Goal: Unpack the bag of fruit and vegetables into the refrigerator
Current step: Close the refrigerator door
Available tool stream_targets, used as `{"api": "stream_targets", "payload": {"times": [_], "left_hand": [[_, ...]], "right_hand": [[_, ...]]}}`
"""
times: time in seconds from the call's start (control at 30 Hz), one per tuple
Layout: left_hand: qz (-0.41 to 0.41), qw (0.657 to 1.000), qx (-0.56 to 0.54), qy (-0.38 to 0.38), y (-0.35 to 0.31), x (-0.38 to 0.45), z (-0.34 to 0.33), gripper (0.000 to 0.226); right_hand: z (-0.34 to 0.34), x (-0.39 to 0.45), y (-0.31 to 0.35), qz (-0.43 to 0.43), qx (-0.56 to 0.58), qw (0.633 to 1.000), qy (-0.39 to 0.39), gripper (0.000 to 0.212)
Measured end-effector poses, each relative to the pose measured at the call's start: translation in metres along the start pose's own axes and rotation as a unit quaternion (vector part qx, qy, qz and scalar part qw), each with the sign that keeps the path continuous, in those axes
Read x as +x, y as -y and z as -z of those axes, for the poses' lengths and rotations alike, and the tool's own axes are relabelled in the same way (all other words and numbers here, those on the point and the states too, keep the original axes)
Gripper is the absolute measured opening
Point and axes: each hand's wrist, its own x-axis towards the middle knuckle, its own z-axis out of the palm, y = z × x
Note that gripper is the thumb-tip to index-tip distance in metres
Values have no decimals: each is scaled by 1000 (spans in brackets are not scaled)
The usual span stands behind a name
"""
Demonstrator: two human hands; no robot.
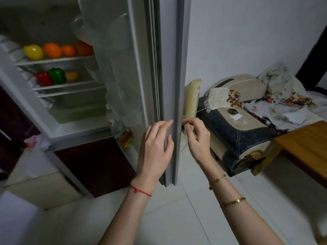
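Left hand (155,147) rests spread-fingered on the refrigerator door (169,85) edge; right hand (196,137) pinches a thin string (190,114)

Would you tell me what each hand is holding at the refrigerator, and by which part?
The left hand rests straight fingers on the open refrigerator door at its edge. The right hand pinches a thin string beside it.

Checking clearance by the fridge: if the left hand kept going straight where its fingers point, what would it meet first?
Probably the grey edge of the open refrigerator door: the left hand has straight fingers reaching up and right, their tips at or nearly on that edge. Depth is unclear.
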Motion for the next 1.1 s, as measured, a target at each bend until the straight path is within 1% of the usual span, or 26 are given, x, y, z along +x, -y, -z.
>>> {"api": "stream_targets", "payload": {"times": [0.1,0.17,0.3,0.43,0.67,0.87,1.0,1.1], "left_hand": [[21,1000,12,-16,8,-11,16,41],[42,998,22,-33,14,-19,30,41],[80,993,22,-78,33,-35,63,37],[99,990,32,-100,59,-54,101,36],[131,985,36,-106,117,-76,177,38],[171,982,35,-68,179,-88,234,52],[197,979,0,-55,223,-93,264,63],[227,972,-27,-58,257,-93,282,66]], "right_hand": [[-19,-7,17,47,34,998,29,25],[-34,-12,34,70,53,995,53,37],[-69,-24,60,115,86,982,124,49],[-108,-41,84,123,92,971,185,55],[-186,-60,136,124,102,965,207,53],[-259,-68,176,128,85,962,227,56],[-306,-66,197,118,90,959,241,60],[-337,-61,210,111,85,956,258,59]]}}
